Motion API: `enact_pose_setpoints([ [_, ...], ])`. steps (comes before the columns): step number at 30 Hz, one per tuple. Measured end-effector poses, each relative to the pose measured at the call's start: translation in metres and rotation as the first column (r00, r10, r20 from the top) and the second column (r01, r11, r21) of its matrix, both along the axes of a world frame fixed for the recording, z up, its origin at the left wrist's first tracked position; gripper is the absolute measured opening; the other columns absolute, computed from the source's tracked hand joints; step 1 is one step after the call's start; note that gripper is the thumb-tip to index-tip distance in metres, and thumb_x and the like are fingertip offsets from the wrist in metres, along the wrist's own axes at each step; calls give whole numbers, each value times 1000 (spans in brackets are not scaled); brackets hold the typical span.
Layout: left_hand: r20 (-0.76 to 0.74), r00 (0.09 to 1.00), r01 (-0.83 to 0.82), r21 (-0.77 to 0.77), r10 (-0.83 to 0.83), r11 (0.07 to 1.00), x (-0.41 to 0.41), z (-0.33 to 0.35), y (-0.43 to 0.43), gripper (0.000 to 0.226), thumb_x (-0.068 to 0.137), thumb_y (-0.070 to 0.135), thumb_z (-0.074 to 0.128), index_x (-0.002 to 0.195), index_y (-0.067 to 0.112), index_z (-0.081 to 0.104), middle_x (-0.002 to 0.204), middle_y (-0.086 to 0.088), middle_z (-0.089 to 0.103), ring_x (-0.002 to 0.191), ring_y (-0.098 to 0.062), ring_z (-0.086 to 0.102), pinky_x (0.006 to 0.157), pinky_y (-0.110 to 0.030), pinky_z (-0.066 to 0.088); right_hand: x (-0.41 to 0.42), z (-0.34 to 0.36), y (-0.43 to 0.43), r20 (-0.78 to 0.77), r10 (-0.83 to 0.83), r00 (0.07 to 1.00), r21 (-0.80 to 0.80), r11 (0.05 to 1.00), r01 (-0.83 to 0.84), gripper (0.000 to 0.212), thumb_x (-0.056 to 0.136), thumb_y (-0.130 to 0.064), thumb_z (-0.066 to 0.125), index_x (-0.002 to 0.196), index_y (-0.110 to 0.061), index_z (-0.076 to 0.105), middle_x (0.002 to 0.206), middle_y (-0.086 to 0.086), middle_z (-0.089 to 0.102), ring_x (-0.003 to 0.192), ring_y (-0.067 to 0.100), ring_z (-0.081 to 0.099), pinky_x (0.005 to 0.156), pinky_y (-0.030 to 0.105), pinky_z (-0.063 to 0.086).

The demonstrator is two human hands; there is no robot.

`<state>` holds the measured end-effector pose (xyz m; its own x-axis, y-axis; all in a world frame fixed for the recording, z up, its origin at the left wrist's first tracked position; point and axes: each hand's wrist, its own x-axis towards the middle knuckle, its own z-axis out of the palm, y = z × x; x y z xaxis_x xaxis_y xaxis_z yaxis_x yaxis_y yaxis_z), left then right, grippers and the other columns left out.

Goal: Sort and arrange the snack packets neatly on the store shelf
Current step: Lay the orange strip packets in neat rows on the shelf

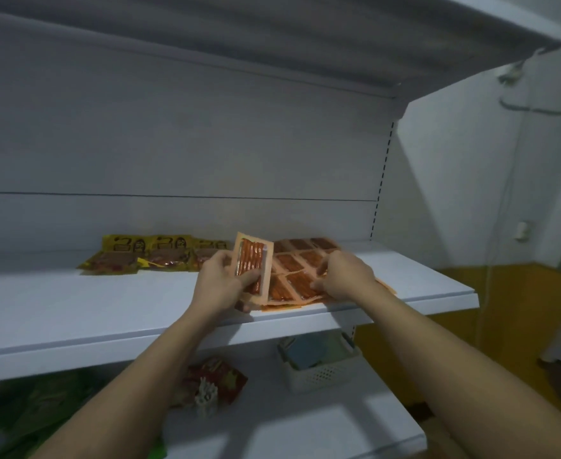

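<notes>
While the yellow packets [146, 256] already sit lined up at the shelf [106, 293] back, we're maybe halfway: left fingers [250, 278] clamped on one orange packet [252, 260], right fingers [322, 270] on the loose orange spread [300, 260], grip unclear.

The upright orange packet [252, 265] is glossy clear plastic film (so are the flat orange packets [300, 260] by the shelf's [106, 309] right front edge). The yellow packets [146, 256] at the back edge are shiny plastic. The shelf looks like smooth matt white metal; the basket [318, 372] is perforated plastic.
</notes>
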<state>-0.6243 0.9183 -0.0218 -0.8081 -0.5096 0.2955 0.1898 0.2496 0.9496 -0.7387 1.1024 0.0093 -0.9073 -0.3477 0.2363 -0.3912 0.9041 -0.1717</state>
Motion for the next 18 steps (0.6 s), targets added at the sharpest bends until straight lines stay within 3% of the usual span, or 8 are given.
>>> enact_pose_setpoints([
  [2, 25, 998, -56, -89, 58, 994, 1, 5, 3, 27, 84, 22, 77, 102, 16, 57, 91, 0, 71, 74, -19, 73, 47, -34, 55, 1, 1, -1, -42, -44, 998, 107, 993, 48, 40, 82, -53, 72, 104, -20, 68, 108, 0, 69, 88, 21, 59, 70, 30, 42],
  [4, -2, 995, -101, -108, 102, 989, 0, 9, 5, 25, 84, 28, 78, 96, 19, 58, 91, 1, 71, 79, -18, 72, 62, -39, 60, 4, 4, -1, -94, -50, 994, 88, 994, 59, 42, 85, -58, 66, 97, -18, 67, 98, -1, 69, 79, 18, 57, 67, 30, 43],
  [6, -39, 993, -114, -96, 110, 989, -1, 11, 10, 20, 88, 32, 73, 93, 21, 57, 93, 3, 70, 85, -16, 70, 76, -41, 59, 11, 10, -1, -61, 29, 998, -133, 990, -37, 48, 92, -60, 54, 95, -15, 70, 87, 1, 71, 74, 18, 62, 63, 32, 48],
  [7, -55, 993, -114, -102, 109, 988, -2, 12, 13, 17, 91, 34, 68, 93, 23, 56, 93, 3, 69, 87, -16, 69, 76, -41, 58, 16, 16, -1, 0, 109, 994, -289, 952, -105, 53, 95, -61, 48, 95, -13, 71, 84, 3, 72, 74, 20, 65, 63, 33, 49],
  [10, -87, 994, -67, -90, 59, 994, -7, 16, 25, 19, 102, 37, 49, 95, 21, 53, 90, -2, 66, 76, -17, 61, 60, -34, 46, 37, 35, 1, 194, 372, 908, -569, 797, -205, 50, 95, -61, 48, 87, -18, 72, 77, 2, 75, 66, 15, 70, 56, 28, 52],
  [13, -91, 996, -3, -8, 3, 1000, -15, 23, 39, 26, 106, 36, 38, 95, 17, 51, 84, -7, 61, 67, -20, 52, 53, -32, 36, 47, 41, -1, 198, 487, 851, -638, 723, -265, 22, 92, -37, 67, 87, -15, 66, 68, -3, 73, 55, 7, 66, 45, 17, 45],
  [16, -76, 996, 52, -3, -52, 999, -20, 33, 54, 18, 106, 31, 42, 96, 21, 54, 95, -6, 67, 79, -21, 63, 63, -38, 50, 39, 52, 1, 145, 505, 851, -741, 625, -245, 10, 89, -14, 71, 90, -18, 62, 73, -3, 71, 60, 7, 68, 51, 21, 50],
  [18, 14, 999, 53, -268, -51, 962, -26, 31, 59, 14, 103, 29, 49, 107, 21, 59, 107, -4, 67, 92, -20, 66, 77, -39, 55, 21, 57, 11, 99, 403, 910, -807, 568, -164, 11, 88, -10, 71, 85, -18, 63, 76, 1, 70, 65, 15, 69, 59, 29, 53],
])
